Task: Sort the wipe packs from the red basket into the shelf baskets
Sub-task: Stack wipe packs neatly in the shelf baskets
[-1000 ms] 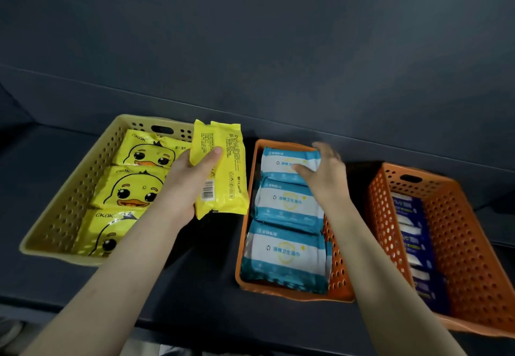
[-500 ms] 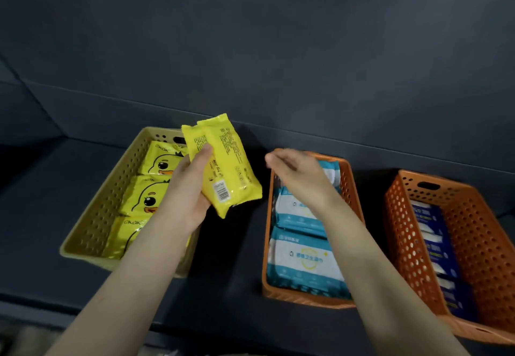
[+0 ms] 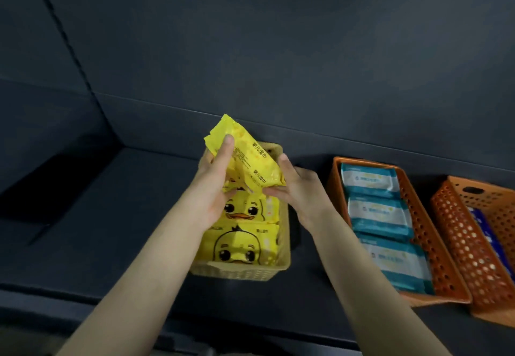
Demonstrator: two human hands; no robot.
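Observation:
A yellow wipe pack (image 3: pixel 248 157) is held tilted above the far end of the yellow basket (image 3: pixel 239 272). My left hand (image 3: pixel 216 185) grips its left side, with the index finger stretched along the top edge. My right hand (image 3: pixel 296 191) pinches the pack's lower right corner. Below the hands, two yellow duck-print packs (image 3: pixel 245 233) lie flat in the yellow basket. The red basket is out of view.
An orange basket (image 3: pixel 434 249) with three blue-and-white packs stands to the right on the dark shelf. A second orange basket (image 3: pixel 479 247) with dark blue packs sits at the far right edge. The dark back wall rises close behind the baskets.
My right hand left the blue packs' basket and came over to take the yellow pack's corner. My left hand carried the pack over the yellow basket. The view swung left.

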